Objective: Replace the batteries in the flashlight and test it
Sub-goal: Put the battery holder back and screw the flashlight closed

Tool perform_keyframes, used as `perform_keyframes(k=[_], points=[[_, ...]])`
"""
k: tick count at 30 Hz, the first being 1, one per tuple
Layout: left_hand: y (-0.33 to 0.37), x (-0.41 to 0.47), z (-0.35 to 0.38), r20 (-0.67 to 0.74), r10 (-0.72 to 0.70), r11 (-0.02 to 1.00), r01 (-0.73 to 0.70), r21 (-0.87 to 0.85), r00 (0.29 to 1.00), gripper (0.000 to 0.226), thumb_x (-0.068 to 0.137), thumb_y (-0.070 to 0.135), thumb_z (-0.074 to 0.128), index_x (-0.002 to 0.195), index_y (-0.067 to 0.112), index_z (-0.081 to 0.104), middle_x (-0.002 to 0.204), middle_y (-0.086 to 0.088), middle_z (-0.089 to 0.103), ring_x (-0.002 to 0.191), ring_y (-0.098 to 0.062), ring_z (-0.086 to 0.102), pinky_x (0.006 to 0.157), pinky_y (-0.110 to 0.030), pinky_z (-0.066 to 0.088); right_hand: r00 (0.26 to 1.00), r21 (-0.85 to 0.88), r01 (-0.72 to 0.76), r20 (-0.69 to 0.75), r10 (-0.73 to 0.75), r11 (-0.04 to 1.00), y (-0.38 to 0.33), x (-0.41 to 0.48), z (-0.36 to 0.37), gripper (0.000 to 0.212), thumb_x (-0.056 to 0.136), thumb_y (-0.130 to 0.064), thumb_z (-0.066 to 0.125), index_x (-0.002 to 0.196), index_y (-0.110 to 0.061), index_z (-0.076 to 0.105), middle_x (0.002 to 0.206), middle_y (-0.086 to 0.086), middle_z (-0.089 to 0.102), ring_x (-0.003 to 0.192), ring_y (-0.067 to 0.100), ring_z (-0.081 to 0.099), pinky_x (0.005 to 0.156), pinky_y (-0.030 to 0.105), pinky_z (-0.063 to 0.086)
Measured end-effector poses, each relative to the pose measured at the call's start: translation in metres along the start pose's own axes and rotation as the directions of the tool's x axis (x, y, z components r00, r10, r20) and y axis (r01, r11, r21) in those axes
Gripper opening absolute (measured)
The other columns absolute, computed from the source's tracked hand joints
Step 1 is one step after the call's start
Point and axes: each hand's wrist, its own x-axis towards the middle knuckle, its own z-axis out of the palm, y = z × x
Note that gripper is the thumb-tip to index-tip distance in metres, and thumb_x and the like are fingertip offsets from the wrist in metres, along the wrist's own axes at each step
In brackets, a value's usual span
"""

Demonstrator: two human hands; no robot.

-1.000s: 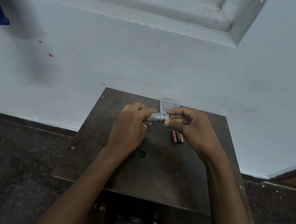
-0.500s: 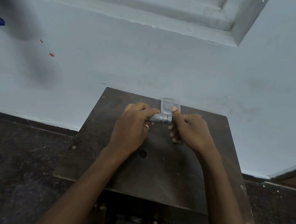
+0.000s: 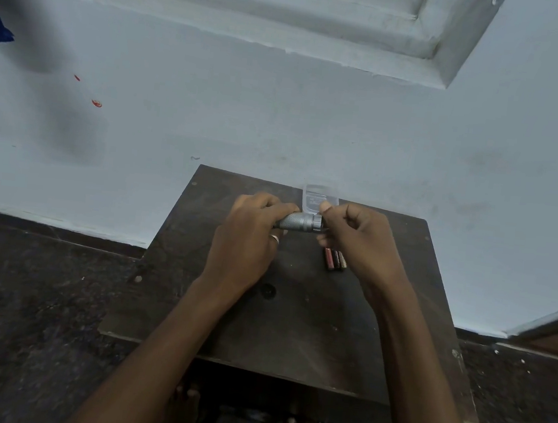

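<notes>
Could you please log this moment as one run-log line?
left hand: grips flashlight body | right hand: fingers on its end | batteries: on table

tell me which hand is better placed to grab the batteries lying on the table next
Right. The right hand pinches the end of the flashlight directly above the batteries, which lie just under it. The left hand grips the flashlight body, farther away.

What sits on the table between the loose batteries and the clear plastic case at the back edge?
In the head view, the flashlight is held above that stretch by the left hand and right hand, between the batteries and the clear plastic case.
</notes>
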Motion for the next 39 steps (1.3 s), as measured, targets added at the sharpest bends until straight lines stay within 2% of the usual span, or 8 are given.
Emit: perform_keyframes(k=[6, 8, 12, 18, 26, 33, 36, 39], points=[[-0.002, 0.000, -0.002, 0.002, -0.003, 1.000, 0.003, -0.001, 1.000, 0.048, 0.083, -0.002, 0.061, 0.121, 0.028, 0.067, 0.106, 0.006, 0.061, 0.101, -0.019, 0.048, 0.073, -0.041, 0.052, 0.971, 0.124, -0.029, 0.240, -0.001, 0.992, 0.005, -0.001, -0.015, 0.014, 0.085, -0.008, 0.077, 0.097, -0.016, 0.077, 0.080, 0.001, 0.078, 0.074, 0.009, 0.073, 0.070, 0.018, 0.055], [-0.002, -0.001, -0.003, 0.008, -0.005, 1.000, 0.005, 0.003, 1.000, 0.050, 0.082, -0.003, 0.060, 0.121, 0.028, 0.067, 0.107, 0.006, 0.061, 0.102, -0.019, 0.048, 0.072, -0.043, 0.052, 0.972, 0.080, -0.042, 0.234, 0.022, 0.996, 0.002, -0.003, -0.012, 0.010, 0.090, -0.023, 0.074, 0.088, -0.014, 0.076, 0.072, 0.003, 0.075, 0.063, 0.009, 0.070, 0.059, 0.021, 0.053], [-0.001, -0.001, -0.002, 0.006, 0.006, 1.000, -0.006, 0.001, 1.000, 0.051, 0.080, -0.003, 0.059, 0.120, 0.029, 0.067, 0.106, 0.006, 0.061, 0.102, -0.020, 0.048, 0.071, -0.044, 0.053, 0.979, -0.045, -0.123, 0.157, 0.129, 0.991, -0.002, -0.005, -0.004, 0.056, 0.093, -0.057, 0.058, 0.068, -0.009, 0.073, 0.059, 0.006, 0.070, 0.051, 0.015, 0.067, 0.047, 0.022, 0.049], [0.000, -0.001, 0.000, 0.000, 0.018, 1.000, -0.018, 0.001, 1.000, 0.052, 0.079, -0.003, 0.061, 0.120, 0.029, 0.066, 0.105, 0.007, 0.060, 0.103, -0.018, 0.047, 0.069, -0.042, 0.053, 0.992, -0.149, -0.124, 0.019, 0.128, 0.981, -0.003, -0.006, 0.000, 0.066, 0.093, -0.062, 0.053, 0.059, -0.007, 0.065, 0.052, 0.007, 0.067, 0.042, 0.015, 0.063, 0.043, 0.020, 0.049], [0.001, -0.001, 0.000, -0.002, 0.009, 1.000, -0.009, 0.028, 1.000, 0.048, 0.083, 0.001, 0.062, 0.121, 0.031, 0.066, 0.107, 0.008, 0.061, 0.106, -0.018, 0.047, 0.066, -0.042, 0.054, 0.999, -0.040, -0.016, -0.036, 0.015, 0.999, -0.002, -0.003, 0.000, 0.033, 0.091, -0.043, 0.067, 0.067, -0.020, 0.069, 0.061, 0.003, 0.073, 0.061, 0.023, 0.071, 0.073, 0.041, 0.058], [0.000, -0.001, -0.002, -0.016, 0.020, 0.999, -0.020, 0.036, 1.000, 0.047, 0.083, 0.000, 0.058, 0.120, 0.028, 0.067, 0.108, 0.005, 0.062, 0.105, -0.020, 0.048, 0.067, -0.043, 0.054, 0.973, 0.130, -0.073, 0.227, 0.042, 0.989, 0.003, -0.002, -0.016, 0.021, 0.077, -0.005, 0.083, 0.093, -0.016, 0.076, 0.081, -0.002, 0.076, 0.076, 0.009, 0.071, 0.069, 0.018, 0.054], [-0.001, -0.002, -0.001, -0.018, 0.016, 0.999, -0.016, 0.037, 1.000, 0.049, 0.082, -0.001, 0.058, 0.119, 0.030, 0.067, 0.107, 0.006, 0.061, 0.105, -0.019, 0.048, 0.064, -0.042, 0.054, 0.975, 0.086, -0.091, 0.212, 0.071, 0.992, 0.000, -0.003, -0.014, 0.010, 0.084, -0.019, 0.080, 0.090, -0.012, 0.076, 0.072, 0.000, 0.074, 0.064, 0.010, 0.063, 0.056, 0.018, 0.051], [-0.002, -0.001, 0.000, -0.022, 0.022, 0.998, -0.021, 0.052, 1.000, 0.050, 0.080, -0.001, 0.059, 0.118, 0.031, 0.066, 0.107, 0.007, 0.061, 0.105, -0.019, 0.047, 0.064, -0.039, 0.052, 0.975, -0.011, -0.110, 0.193, 0.110, 0.994, 0.001, -0.005, -0.009, 0.037, 0.091, -0.045, 0.068, 0.081, -0.011, 0.076, 0.073, 0.007, 0.075, 0.064, 0.017, 0.067, 0.055, 0.022, 0.050]])
